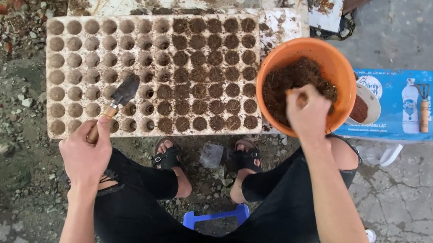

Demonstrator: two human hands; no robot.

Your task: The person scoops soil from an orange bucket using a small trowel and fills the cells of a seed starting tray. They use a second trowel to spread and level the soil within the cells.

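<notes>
Left hand (pixel 85 155), lower left of frame: fingers wrapped tight around the wooden handle of a small trowel (pixel 115 103). The dark metal blade points up and right, resting over the seed tray (pixel 101 32) near its lower left cells.

Right hand (pixel 308 113), right of centre: fingers curled inward, knuckles up, reaching into the orange bowl (pixel 342 70). Fingertips are buried in the brown soil (pixel 286 83); cannot tell how much they grip.

Seed tray: pale, rectangular, many round cells, fills the upper centre. Cells on the right half hold dark soil; those on the left look lighter, and a few near the trowel appear hollow.

Blue box (pixel 391 111), right edge of frame, just beside the bowl: flat, rectangular, printed with a white bottle and a small hand tool; a round dish (pixel 367 106) with brown contents sits on its left end.

Blue stool (pixel 216 216) shows between the legs, bottom centre. Black sandals (pixel 169 157) on gravel below the tray.
</notes>
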